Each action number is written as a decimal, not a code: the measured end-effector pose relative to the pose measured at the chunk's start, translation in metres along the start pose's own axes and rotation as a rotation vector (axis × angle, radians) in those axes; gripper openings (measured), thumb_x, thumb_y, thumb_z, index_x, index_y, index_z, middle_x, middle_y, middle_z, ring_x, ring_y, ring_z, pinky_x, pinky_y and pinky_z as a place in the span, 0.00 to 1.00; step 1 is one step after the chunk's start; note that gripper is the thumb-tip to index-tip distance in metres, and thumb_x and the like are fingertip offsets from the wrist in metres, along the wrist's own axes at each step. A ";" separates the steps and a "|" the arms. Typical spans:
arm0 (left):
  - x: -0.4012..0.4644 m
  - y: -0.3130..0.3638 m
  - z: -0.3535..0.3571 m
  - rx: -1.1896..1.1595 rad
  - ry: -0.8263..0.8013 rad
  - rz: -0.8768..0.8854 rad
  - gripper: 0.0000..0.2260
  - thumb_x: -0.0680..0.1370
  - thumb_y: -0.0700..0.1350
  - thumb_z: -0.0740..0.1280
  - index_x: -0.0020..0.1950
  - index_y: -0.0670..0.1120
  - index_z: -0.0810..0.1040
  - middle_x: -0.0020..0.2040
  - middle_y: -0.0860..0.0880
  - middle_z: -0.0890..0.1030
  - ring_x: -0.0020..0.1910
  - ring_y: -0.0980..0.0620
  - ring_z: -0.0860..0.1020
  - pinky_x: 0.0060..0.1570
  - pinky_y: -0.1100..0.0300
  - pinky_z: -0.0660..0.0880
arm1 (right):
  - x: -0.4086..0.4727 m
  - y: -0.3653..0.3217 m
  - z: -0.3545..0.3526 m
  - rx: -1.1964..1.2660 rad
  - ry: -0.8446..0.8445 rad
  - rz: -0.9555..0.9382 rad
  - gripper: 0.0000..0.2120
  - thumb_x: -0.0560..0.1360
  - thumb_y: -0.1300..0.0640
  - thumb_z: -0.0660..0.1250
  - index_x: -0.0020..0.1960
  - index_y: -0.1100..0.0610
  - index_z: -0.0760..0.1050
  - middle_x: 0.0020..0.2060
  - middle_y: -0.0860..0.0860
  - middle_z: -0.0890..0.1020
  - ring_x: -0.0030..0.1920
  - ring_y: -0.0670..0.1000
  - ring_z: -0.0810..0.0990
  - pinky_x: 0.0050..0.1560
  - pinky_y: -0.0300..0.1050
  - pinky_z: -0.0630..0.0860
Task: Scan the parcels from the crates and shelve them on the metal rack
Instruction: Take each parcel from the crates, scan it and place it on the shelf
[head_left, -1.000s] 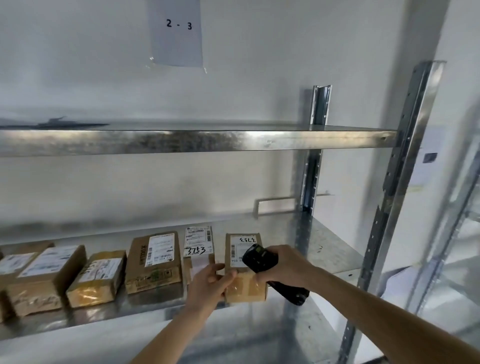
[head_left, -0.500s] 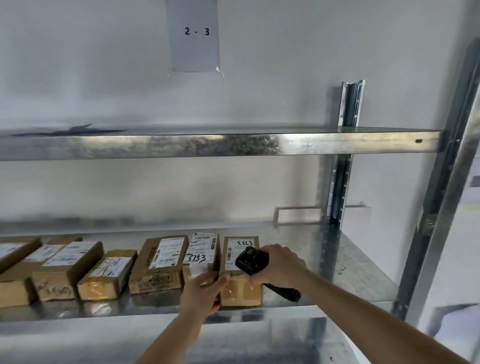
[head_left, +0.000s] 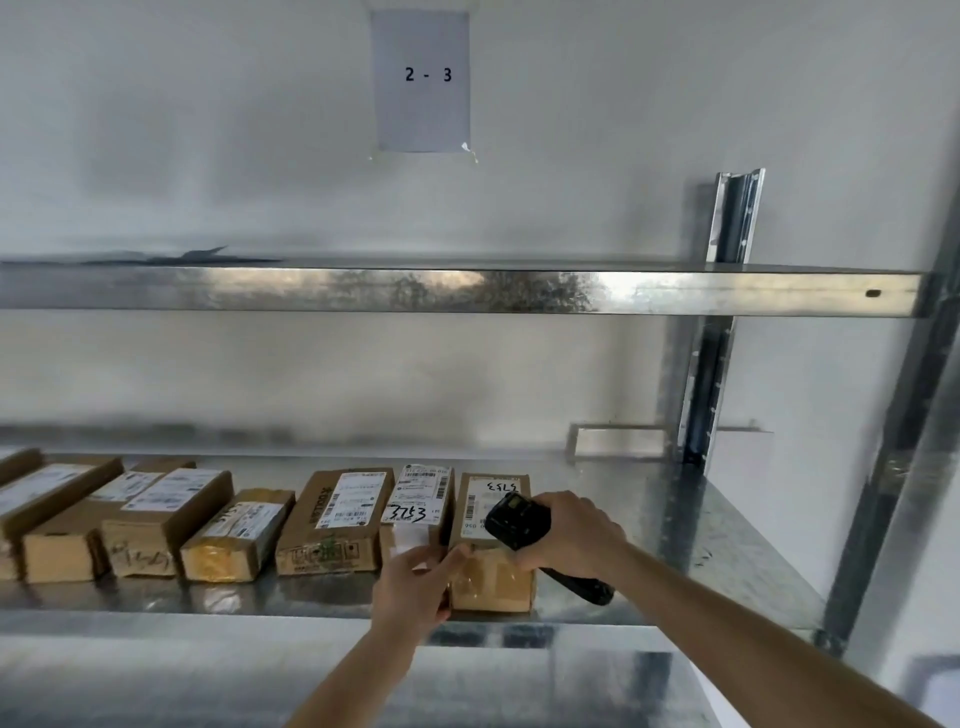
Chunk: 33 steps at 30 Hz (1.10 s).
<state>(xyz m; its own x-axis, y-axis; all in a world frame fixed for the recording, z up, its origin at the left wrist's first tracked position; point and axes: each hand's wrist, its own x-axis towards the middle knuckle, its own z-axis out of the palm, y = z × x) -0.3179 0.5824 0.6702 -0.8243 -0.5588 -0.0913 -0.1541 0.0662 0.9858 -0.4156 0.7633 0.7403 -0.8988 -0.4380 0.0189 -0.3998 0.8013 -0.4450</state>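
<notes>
Now, step in hand: I am squaring the last parcel (head_left: 491, 540) into its row on the rack shelf (head_left: 675, 525).
Left hand (head_left: 415, 584): my fingers curl on the parcel's front left corner, thumb on its top edge, touching the neighbour parcel (head_left: 415, 514) too.
Right hand (head_left: 569, 530): clenched round the black scanner (head_left: 517, 519), which hangs over the parcel's label.
Parcel's place: right end of the row, resting on the shelf, just beside the neighbour.
Doing it well: I should push it straight back, flush with the row, label up, and keep the scanner clear of the box.
Risk: its front edge sits near the shelf lip.
</notes>
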 end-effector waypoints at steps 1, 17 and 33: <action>-0.002 0.000 -0.001 0.018 -0.001 0.009 0.16 0.72 0.55 0.76 0.56 0.49 0.83 0.46 0.50 0.83 0.44 0.50 0.83 0.39 0.57 0.84 | -0.002 0.000 0.000 0.001 0.004 -0.005 0.26 0.62 0.44 0.79 0.59 0.43 0.77 0.43 0.43 0.82 0.45 0.45 0.82 0.51 0.45 0.80; -0.012 0.023 -0.082 0.425 0.039 0.309 0.10 0.78 0.57 0.69 0.52 0.52 0.84 0.50 0.53 0.85 0.46 0.58 0.82 0.53 0.58 0.80 | -0.037 -0.031 -0.026 0.030 0.199 -0.003 0.29 0.62 0.43 0.79 0.62 0.42 0.75 0.44 0.40 0.82 0.46 0.45 0.81 0.43 0.41 0.76; -0.065 0.038 -0.358 0.473 0.375 0.391 0.32 0.71 0.64 0.71 0.74 0.61 0.68 0.73 0.58 0.70 0.71 0.54 0.69 0.68 0.50 0.71 | -0.034 -0.299 0.077 0.156 -0.035 -0.452 0.35 0.62 0.40 0.81 0.67 0.43 0.76 0.56 0.45 0.84 0.52 0.47 0.81 0.51 0.43 0.80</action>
<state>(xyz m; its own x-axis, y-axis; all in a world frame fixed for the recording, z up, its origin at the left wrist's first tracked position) -0.0749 0.3252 0.7635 -0.6376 -0.6620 0.3940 -0.1757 0.6228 0.7624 -0.2516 0.5073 0.8040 -0.6336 -0.7441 0.2118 -0.7148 0.4583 -0.5282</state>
